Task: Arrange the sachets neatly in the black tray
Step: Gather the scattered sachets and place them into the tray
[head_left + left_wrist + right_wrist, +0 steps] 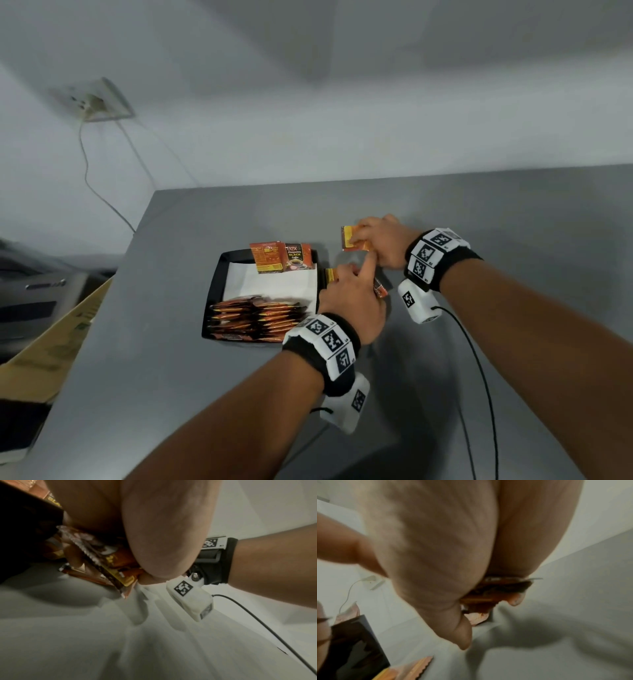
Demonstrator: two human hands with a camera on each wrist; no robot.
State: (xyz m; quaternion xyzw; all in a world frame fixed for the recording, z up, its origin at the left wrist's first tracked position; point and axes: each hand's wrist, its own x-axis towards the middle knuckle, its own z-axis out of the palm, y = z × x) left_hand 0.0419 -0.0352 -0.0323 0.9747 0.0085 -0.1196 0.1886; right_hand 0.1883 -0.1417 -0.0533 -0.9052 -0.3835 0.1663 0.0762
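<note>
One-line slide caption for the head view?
Both hands, left hand and right hand, hold sachets beside the half-filled black tray.

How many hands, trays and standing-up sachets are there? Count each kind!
Hands: 2 (left hand gripping left bundle, right hand gripping right bundle)
Black tray: 1
Standing sachets: 2 (orange sachet, D2X sachet)
Total: 5
Packed sachets: too crowded to count.

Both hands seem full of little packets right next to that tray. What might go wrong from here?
The left hand grips several sachets at once, so one might slip onto the table. The two upright sachets leaning at the black tray's far end could topple if bumped. The packed row could get ruffled by adding more.
</note>
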